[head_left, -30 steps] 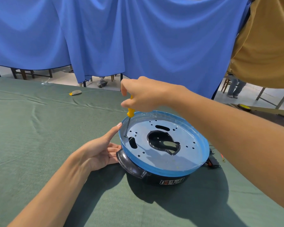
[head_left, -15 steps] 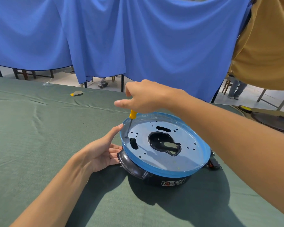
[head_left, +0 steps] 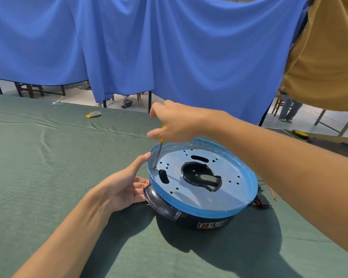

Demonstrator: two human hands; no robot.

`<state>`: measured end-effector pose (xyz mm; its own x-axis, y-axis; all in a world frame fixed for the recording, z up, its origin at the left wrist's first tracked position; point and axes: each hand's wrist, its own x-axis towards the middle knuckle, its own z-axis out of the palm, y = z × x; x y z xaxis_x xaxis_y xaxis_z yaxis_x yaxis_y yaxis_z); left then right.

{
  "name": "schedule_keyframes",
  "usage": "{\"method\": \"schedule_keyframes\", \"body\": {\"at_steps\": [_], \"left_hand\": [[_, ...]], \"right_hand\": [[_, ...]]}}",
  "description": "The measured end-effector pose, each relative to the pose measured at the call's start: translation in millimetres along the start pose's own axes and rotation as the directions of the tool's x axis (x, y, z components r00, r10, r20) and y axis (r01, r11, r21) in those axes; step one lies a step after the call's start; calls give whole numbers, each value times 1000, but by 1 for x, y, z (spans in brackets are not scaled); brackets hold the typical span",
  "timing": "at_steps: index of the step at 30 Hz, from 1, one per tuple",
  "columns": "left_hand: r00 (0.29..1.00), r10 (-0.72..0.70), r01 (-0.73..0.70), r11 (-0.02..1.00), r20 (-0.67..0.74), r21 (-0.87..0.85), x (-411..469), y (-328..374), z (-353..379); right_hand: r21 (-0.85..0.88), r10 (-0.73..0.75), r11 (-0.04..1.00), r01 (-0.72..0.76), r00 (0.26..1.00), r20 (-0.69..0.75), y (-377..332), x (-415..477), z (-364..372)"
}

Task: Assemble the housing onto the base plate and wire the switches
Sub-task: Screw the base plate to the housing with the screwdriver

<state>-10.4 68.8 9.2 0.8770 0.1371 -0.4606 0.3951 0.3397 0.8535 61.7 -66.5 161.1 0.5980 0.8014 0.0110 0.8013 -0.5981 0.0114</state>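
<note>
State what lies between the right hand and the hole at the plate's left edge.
In the head view, the screwdriver: its shaft runs from the right hand down to the plate.

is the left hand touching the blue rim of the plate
Touching. The head view shows the left hand with its thumb tip pressed against the blue rim at the plate's left edge, no gap visible between them.

table (head_left: 48,177): green cloth, creased | on it: black housing (head_left: 189,219) | far edge: small yellow-grey object (head_left: 93,114)
</note>
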Motion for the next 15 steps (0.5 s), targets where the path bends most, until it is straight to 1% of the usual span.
{"method": "schedule_keyframes", "body": {"at_steps": [1, 2, 3, 5, 7, 9, 10, 13, 14, 15], "left_hand": [[1000, -4, 4, 1000, 1, 1, 0, 0, 0], [1000, -7, 7, 1000, 3, 2, 1, 0, 0], [1000, -9, 9, 1000, 3, 2, 1, 1, 1], [1000, -5, 5, 1000, 0, -4, 1, 0, 2], [1000, 0, 0, 1000, -2, -7, 2, 0, 2], [1000, 3, -3, 1000, -2, -7, 2, 0, 1], [1000, 2, -2, 1000, 1, -5, 2, 0, 1], [1000, 4, -4, 1000, -1, -4, 2, 0, 0], [1000, 4, -4, 1000, -2, -6, 2, 0, 1], [1000, 3, -3, 1000, -2, -7, 2, 0, 1]], "right_hand": [[20, -6, 1000, 5, 999, 44, 2, -1, -6], [28, -17, 999, 16, 998, 56, 4, -1, -11], [25, -33, 999, 32, 999, 37, 6, -2, -14], [4, -70, 998, 70, 995, -69, 6, 0, -15], [-33, -68, 997, 64, 983, -170, 2, 3, -9], [-100, -38, 995, 19, 980, -195, -1, 5, -4], [-122, -25, 993, 5, 986, -166, -2, 6, -4], [-85, -4, 996, 6, 1000, 25, -4, 6, -14], [-67, -19, 998, 23, 998, 52, -3, 6, -18], [-55, -43, 997, 45, 998, 42, -3, 6, -19]]}}
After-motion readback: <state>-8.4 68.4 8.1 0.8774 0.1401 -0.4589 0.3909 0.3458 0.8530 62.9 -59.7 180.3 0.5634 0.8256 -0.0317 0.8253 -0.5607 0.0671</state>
